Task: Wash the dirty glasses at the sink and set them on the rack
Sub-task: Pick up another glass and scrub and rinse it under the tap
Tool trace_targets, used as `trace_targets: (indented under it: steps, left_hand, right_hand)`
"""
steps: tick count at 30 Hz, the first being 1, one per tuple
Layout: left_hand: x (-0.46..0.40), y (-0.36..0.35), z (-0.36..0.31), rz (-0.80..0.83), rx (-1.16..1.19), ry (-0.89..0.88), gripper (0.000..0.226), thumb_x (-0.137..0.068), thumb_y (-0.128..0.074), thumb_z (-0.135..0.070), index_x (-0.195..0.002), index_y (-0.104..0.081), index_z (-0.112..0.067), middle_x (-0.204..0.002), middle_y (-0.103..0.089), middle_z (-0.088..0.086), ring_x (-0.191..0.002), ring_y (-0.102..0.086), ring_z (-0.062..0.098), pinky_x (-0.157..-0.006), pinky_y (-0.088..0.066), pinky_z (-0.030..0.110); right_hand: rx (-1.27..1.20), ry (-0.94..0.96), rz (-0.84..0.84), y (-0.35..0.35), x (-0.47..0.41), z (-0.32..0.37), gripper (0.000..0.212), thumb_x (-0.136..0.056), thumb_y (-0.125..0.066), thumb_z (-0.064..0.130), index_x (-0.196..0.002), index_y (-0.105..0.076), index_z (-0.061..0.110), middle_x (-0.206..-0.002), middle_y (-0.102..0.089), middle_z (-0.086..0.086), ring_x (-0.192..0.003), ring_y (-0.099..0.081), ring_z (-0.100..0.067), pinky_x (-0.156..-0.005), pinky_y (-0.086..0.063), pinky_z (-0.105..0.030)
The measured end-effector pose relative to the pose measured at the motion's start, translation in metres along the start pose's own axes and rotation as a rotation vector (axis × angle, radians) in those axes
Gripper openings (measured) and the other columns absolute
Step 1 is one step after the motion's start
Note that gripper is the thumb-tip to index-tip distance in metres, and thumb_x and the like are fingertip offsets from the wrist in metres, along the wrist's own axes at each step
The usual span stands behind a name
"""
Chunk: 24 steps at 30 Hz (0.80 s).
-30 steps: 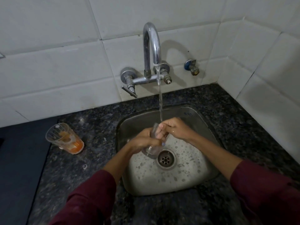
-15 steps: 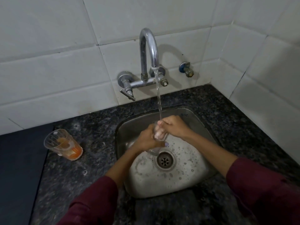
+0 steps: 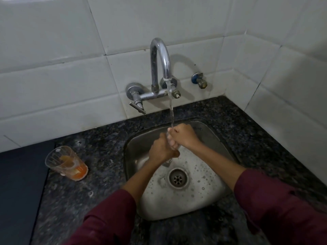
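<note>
Both arms wear dark maroon long sleeves (image 3: 109, 220), pushed back above the wrists, leaving forearms bare.

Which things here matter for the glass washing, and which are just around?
In the job:
glass being washed, gripped by left hand and right hand
running tap
sink
dirty glass on the counter

Just around:
small wall valve
dark panel

counter (image 3: 106, 138): dark speckled granite | on it: dirty glass (image 3: 66, 163), upright
</note>
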<state>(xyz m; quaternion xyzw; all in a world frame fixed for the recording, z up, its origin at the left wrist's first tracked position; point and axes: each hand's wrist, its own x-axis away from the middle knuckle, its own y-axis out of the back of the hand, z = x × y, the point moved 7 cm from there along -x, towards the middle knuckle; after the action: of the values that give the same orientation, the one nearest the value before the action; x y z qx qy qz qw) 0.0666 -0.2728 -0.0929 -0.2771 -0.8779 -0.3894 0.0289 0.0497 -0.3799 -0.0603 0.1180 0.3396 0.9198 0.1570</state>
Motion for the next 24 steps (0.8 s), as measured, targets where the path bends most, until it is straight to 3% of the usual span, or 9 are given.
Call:
trace_targets:
  steps: [2,5,8,10,13,15,17,20,24]
  left_hand:
    - [0.007,-0.001,-0.007,-0.07,-0.085,-0.046,0.071,-0.065,-0.081,-0.026,-0.12,-0.039,-0.014,-0.115,-0.063,0.009,-0.104,-0.063,0.031,-0.085,-0.052,0.042]
    - [0.004,-0.001,-0.004,-0.036,-0.05,-0.067,0.075,-0.067,-0.083,-0.032,-0.125,-0.039,-0.014,-0.121,-0.061,0.008,-0.11,-0.06,0.029,-0.088,-0.05,0.039]
    - [-0.002,0.005,0.004,0.159,0.275,-0.087,0.075,-0.061,-0.088,-0.033,-0.123,-0.05,-0.015,-0.117,-0.063,0.003,-0.106,-0.061,0.022,-0.095,-0.049,0.044]
    - [-0.001,0.003,0.008,0.358,0.53,-0.12,0.05,-0.062,-0.087,-0.019,-0.104,-0.062,-0.012,-0.097,-0.067,0.004,-0.094,-0.062,0.023,-0.097,-0.047,0.057]
    - [0.005,-0.002,0.011,0.494,0.711,-0.053,0.033,-0.057,-0.081,-0.005,-0.087,-0.069,-0.009,-0.083,-0.067,0.008,-0.087,-0.061,0.027,-0.098,-0.043,0.059]
    - [0.006,-0.001,0.013,0.406,0.67,-0.018,0.035,-0.05,-0.08,-0.007,-0.083,-0.07,-0.008,-0.079,-0.068,0.009,-0.08,-0.063,0.026,-0.095,-0.046,0.056]
    - [0.005,0.001,0.015,0.285,0.562,-0.002,0.039,-0.047,-0.083,-0.012,-0.084,-0.07,-0.009,-0.081,-0.069,0.008,-0.081,-0.065,0.024,-0.091,-0.051,0.05]
    - [0.002,0.003,0.014,0.152,0.32,0.016,0.042,-0.059,-0.085,-0.016,-0.096,-0.066,-0.009,-0.088,-0.067,0.003,-0.087,-0.065,0.021,-0.079,-0.055,0.04]
    - [0.007,0.005,0.009,-0.062,0.021,0.051,0.063,-0.063,-0.083,-0.025,-0.115,-0.051,-0.01,-0.107,-0.063,0.005,-0.097,-0.062,0.024,-0.077,-0.049,0.032]
  right_hand:
    - [0.054,-0.121,-0.043,-0.003,-0.003,-0.002,0.04,-0.094,-0.049,0.036,-0.077,-0.072,0.006,-0.079,-0.073,-0.011,-0.076,-0.07,-0.025,-0.08,-0.057,-0.04]
    - [-0.022,-0.103,-0.007,-0.003,0.002,0.002,0.037,-0.094,-0.05,0.033,-0.082,-0.072,0.005,-0.082,-0.073,-0.012,-0.077,-0.07,-0.024,-0.076,-0.058,-0.033]
    - [-0.066,0.137,0.051,0.01,0.018,0.012,0.029,-0.096,-0.051,0.023,-0.089,-0.071,0.002,-0.084,-0.072,-0.014,-0.076,-0.067,-0.021,-0.067,-0.051,-0.026]
    - [-0.115,0.286,0.091,0.015,0.026,0.018,0.026,-0.095,-0.052,0.017,-0.087,-0.071,0.001,-0.083,-0.073,-0.015,-0.074,-0.068,-0.017,-0.071,-0.054,-0.03]
    - [-0.164,0.341,0.153,0.011,0.03,0.024,0.022,-0.093,-0.053,0.008,-0.083,-0.07,-0.002,-0.077,-0.072,-0.014,-0.06,-0.062,0.007,-0.064,-0.049,-0.012]
    - [-0.103,0.363,0.125,0.012,0.027,0.025,0.022,-0.092,-0.055,0.009,-0.081,-0.071,-0.001,-0.075,-0.071,-0.009,-0.058,-0.06,0.008,-0.064,-0.047,-0.013]
    - [-0.02,0.358,0.107,0.011,0.025,0.023,0.023,-0.092,-0.057,0.013,-0.079,-0.072,0.002,-0.078,-0.073,-0.008,-0.064,-0.063,-0.002,-0.067,-0.05,-0.023]
    - [0.053,0.294,0.083,0.009,0.025,0.023,0.026,-0.093,-0.055,0.017,-0.082,-0.073,0.002,-0.081,-0.073,-0.009,-0.069,-0.066,-0.012,-0.068,-0.048,-0.017]
    - [0.112,0.081,0.028,0.0,0.02,0.02,0.033,-0.095,-0.05,0.026,-0.083,-0.071,0.004,-0.081,-0.074,-0.014,-0.077,-0.07,-0.023,-0.077,-0.056,-0.031]
